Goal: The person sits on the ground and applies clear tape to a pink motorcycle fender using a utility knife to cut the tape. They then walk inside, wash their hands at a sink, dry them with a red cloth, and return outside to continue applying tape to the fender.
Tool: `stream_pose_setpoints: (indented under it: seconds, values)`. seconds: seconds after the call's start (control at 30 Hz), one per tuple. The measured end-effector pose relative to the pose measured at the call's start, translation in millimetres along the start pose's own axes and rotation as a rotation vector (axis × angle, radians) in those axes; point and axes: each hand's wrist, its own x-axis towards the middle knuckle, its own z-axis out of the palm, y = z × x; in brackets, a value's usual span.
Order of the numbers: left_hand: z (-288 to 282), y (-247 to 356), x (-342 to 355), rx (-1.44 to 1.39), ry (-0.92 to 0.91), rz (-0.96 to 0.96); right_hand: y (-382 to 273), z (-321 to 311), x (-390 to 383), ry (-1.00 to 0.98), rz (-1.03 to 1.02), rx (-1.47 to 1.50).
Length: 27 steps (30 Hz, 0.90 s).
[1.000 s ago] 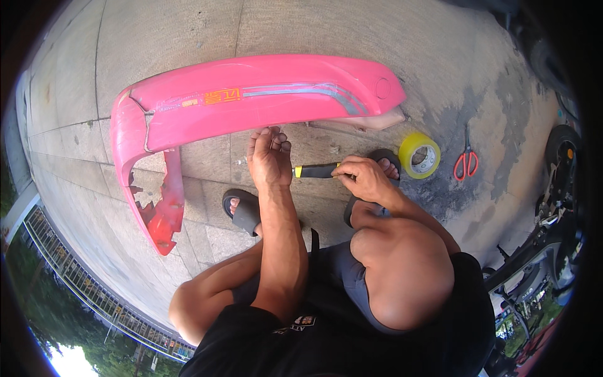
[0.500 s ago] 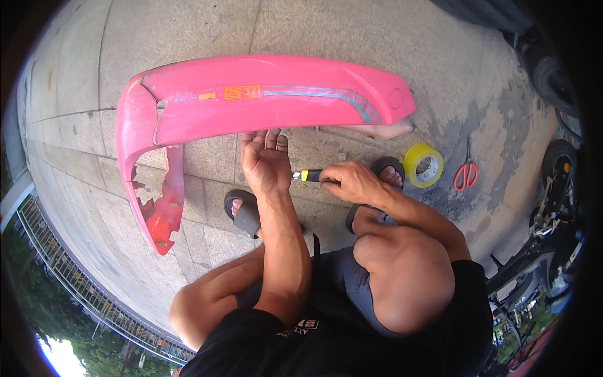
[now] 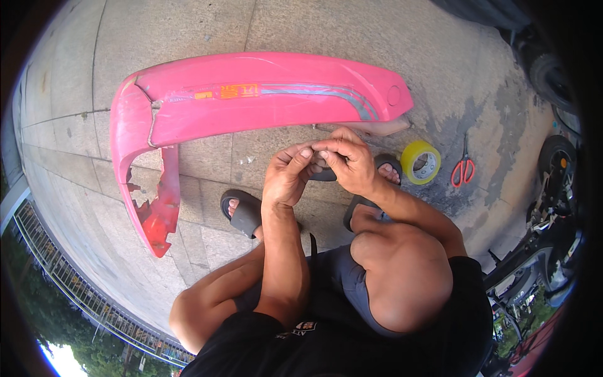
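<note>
Here, the left hand (image 3: 290, 173) and right hand (image 3: 347, 161) are pressed together fingertip to fingertip, pinching something too small to tell, near the pink panel (image 3: 264, 100).

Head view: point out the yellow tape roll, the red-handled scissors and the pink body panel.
yellow tape roll (image 3: 419, 161), head view, on its yellow outer band.
red-handled scissors (image 3: 463, 171), head view, on the red handle loops.
pink body panel (image 3: 276, 103), head view, on the long upper face.

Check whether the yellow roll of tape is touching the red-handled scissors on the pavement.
Apart. The head view shows a strip of bare grey pavement between the yellow roll of tape and the red-handled scissors, which lie to its right.
</note>
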Motion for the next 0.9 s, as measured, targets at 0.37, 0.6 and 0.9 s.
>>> stream_pose_setpoints:
  seconds: [0.37, 0.6, 0.9]
  values:
    - [6.9, -24.6, 5.0, -0.284, 0.056, 0.013, -10.7, -7.3, -12.5, -0.081, -0.003, -0.161]
    - [-15.8, -20.0, 15.4, 0.198, 0.580, 0.033, -11.0, -17.0, -12.3, -0.128, 0.077, -0.112]
    - [-28.7, -6.1, 19.3, 0.599, 0.803, 0.146, -36.3, -16.6, 64.9, -0.002, -0.147, -0.225]
